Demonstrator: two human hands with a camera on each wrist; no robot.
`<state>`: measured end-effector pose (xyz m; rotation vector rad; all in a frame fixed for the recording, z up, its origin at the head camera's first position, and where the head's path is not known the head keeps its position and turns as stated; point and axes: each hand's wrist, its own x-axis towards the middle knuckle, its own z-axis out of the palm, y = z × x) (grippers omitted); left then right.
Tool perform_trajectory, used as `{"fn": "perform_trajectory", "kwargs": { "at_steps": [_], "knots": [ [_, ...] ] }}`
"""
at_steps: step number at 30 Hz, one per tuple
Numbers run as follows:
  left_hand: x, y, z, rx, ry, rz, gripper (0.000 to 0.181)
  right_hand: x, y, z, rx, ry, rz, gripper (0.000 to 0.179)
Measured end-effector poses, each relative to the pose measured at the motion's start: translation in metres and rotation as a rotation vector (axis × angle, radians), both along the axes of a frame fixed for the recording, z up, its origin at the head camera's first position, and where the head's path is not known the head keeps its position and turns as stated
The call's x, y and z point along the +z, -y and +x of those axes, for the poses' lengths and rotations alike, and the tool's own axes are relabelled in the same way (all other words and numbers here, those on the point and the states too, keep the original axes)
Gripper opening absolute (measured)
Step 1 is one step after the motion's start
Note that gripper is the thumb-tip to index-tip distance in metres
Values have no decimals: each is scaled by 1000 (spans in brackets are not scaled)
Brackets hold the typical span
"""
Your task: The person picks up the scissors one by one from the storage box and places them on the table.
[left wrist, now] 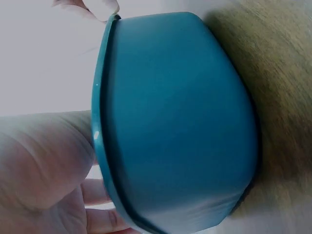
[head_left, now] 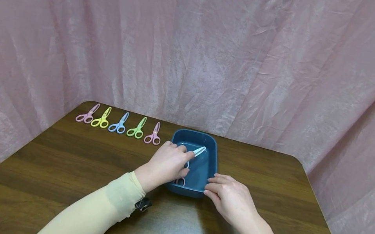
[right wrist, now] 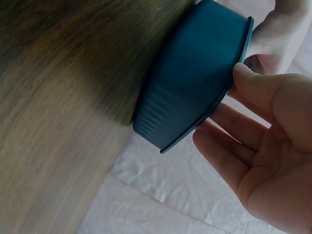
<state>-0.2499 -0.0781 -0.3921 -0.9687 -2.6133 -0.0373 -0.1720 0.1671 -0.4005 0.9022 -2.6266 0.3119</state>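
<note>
A dark blue rectangular bin [head_left: 199,174] stands on the table. Inside it my left hand [head_left: 167,162] grips pale mint scissors [head_left: 199,151]; their blades point up and right past the fingers, and a handle loop shows below. Lower in the bin a pinkish handle loop [head_left: 180,181] of another pair shows, the rest covered by the hand. From the right side, my right hand [head_left: 230,197] pinches the bin's near right rim, with the thumb [right wrist: 251,80] at the outer edge. The left wrist view has the bin's outer wall [left wrist: 180,117] hiding the left fingertips.
Left of the bin, several child-size scissors lie in a row, blades away from me: mauve [head_left: 87,115], yellow [head_left: 101,119], blue [head_left: 119,124], green [head_left: 137,129] and a second mauve pair [head_left: 153,136]. A pink curtain [head_left: 209,56] hangs behind the wooden table [head_left: 58,179].
</note>
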Motion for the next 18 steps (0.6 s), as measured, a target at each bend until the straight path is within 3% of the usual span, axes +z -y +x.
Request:
{"fn": "perform_trajectory", "kwargs": {
  "at_steps": [18],
  "knots": [
    [8, 20, 14, -17, -71, 49, 35, 2, 1, 2, -6, 24, -3, 15]
  ]
}}
